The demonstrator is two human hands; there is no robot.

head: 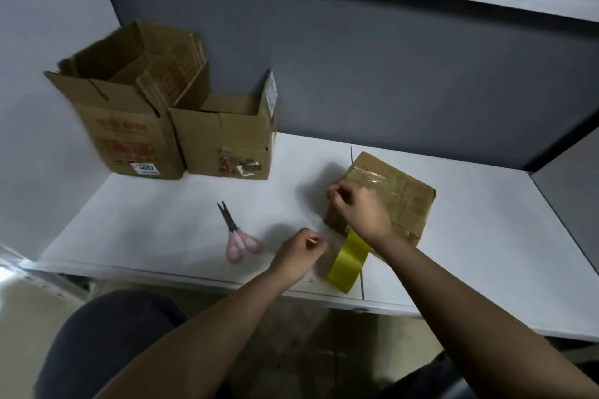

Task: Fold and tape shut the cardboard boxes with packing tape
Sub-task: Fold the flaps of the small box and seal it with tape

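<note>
Both hands' fingers pinch clear tape (327, 238) stretched beside the closed box (398, 194), left hand (299, 254) below right hand (359, 207).

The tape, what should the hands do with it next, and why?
Probably press the clear strip down onto the closed box. The right hand pinches one end at the box's near edge, the left hand pinches the other end, and the tape roll stands beside them. The scissors lie unused.
</note>
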